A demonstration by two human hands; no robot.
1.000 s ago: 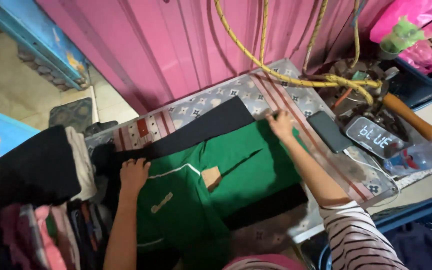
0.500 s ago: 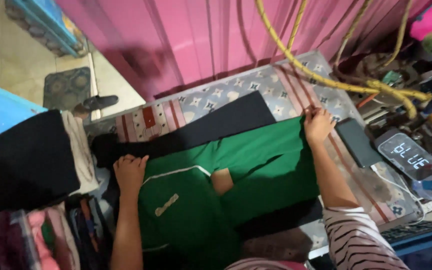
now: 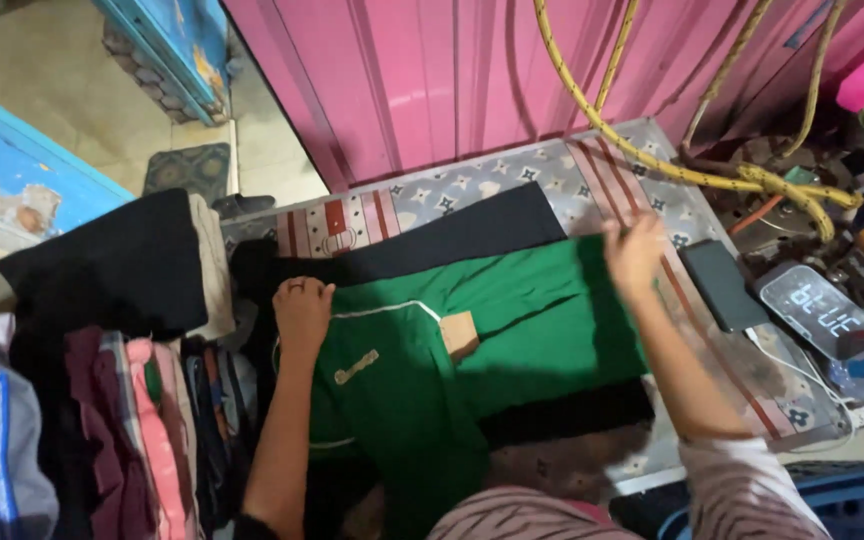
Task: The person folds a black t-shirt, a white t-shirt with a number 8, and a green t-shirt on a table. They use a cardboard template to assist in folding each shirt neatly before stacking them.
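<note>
Green garment spread on the worktop

Left hand [image 3: 302, 308] presses flat on the green garment [image 3: 492, 330]; right hand [image 3: 632, 252] pinches its far-edge fold; blurred.

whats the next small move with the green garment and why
Probably draw the right hand outward along the far edge of the green garment to flatten it. The left hand already pins the other end, the garment lies spread over a black cloth, and the right hand looks blurred just above that edge.
</note>
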